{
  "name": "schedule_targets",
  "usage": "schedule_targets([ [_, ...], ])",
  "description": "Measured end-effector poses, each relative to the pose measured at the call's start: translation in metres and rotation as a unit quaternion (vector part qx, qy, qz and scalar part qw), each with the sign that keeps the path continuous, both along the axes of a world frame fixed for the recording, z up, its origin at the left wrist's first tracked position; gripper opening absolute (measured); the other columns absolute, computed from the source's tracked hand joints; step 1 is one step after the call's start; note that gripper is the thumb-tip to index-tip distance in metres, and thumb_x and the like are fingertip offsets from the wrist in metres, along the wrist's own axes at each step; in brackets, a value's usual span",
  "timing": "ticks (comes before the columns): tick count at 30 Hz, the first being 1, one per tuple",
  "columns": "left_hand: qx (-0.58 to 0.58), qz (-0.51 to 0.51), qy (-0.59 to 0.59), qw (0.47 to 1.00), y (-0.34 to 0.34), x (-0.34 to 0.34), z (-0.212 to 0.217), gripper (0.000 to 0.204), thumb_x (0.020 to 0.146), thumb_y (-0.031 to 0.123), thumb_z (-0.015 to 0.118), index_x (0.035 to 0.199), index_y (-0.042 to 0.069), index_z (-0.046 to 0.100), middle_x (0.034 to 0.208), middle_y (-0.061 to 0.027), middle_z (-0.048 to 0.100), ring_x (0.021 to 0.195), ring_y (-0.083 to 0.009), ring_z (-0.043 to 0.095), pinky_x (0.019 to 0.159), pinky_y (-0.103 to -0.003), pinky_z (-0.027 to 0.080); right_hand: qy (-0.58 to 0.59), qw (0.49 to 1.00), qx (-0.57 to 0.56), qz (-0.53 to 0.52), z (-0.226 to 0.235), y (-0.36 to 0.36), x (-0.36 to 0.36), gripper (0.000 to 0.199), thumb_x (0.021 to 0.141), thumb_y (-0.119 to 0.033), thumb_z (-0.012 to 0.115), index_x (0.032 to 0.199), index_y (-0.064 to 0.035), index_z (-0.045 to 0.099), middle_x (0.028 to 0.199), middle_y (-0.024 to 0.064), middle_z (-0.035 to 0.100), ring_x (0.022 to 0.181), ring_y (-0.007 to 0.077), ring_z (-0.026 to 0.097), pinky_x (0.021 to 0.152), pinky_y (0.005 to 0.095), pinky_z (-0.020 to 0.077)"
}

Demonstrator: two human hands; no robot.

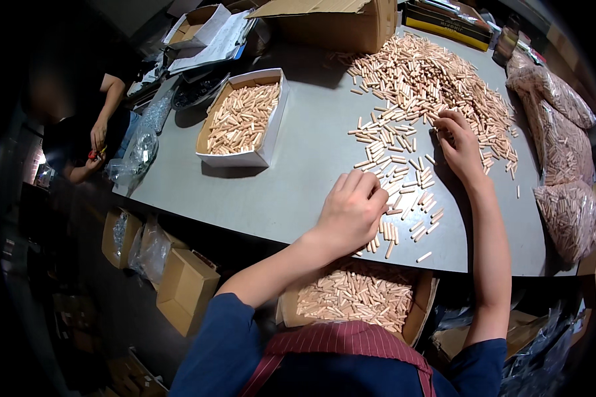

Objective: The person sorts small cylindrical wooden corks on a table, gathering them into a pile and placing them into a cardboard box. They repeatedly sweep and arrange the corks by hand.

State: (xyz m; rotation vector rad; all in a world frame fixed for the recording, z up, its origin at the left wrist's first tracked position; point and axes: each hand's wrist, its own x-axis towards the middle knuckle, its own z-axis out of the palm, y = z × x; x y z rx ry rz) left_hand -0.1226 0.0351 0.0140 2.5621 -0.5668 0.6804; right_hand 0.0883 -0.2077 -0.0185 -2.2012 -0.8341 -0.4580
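Small wooden dowel pins lie in a large heap (437, 73) at the far right of the grey table (298, 178), with a thinner scatter of dowels (404, 178) spreading toward me. My left hand (354, 205) is low over the near scatter, its fingers curled down and drawn together. Its fingertips are hidden under the hand, so what they hold does not show. At the heap's near edge, my right hand (459, 145) rests with bent fingers slightly apart, and no dowel shows in it. Below the table edge, in front of me, a cardboard box (425, 301) holds many dowels.
A white box (271, 139) full of dowels stands on the table's left part. Plastic bags of dowels (566, 152) line the right edge. A big carton (331, 30) stands at the back. Empty boxes (187, 291) sit on the floor. Another person (79, 112) works at the left.
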Motion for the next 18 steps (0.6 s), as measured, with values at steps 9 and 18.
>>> schedule_targets([
  [9,-0.128,0.208,-0.059,0.968,0.096,0.015,0.044,0.011,0.099,0.014,0.069,0.099,0.003,0.07,0.094,-0.0125,0.072,0.086,-0.0315,0.069,0.078,-0.042,0.055,0.023,0.999,0.038,-0.019,0.007,0.005,-0.008,0.034,0.091,0.01,0.059,0.124,0.0006,0.066,0.13,0.0123,0.064,0.103,0.0241,0.071,0.089,0.0328,0.0582],
  [18,-0.12,0.266,-0.095,0.952,0.155,0.014,0.036,0.009,0.094,0.009,0.076,0.1,0.003,0.071,0.094,-0.0097,0.074,0.087,-0.0268,0.069,0.081,-0.039,0.054,-0.003,1.0,0.011,-0.003,-0.004,0.0,0.004,0.03,0.092,0.003,0.062,0.121,-0.0015,0.069,0.128,0.0145,0.066,0.11,0.0334,0.07,0.091,0.0386,0.0579],
])
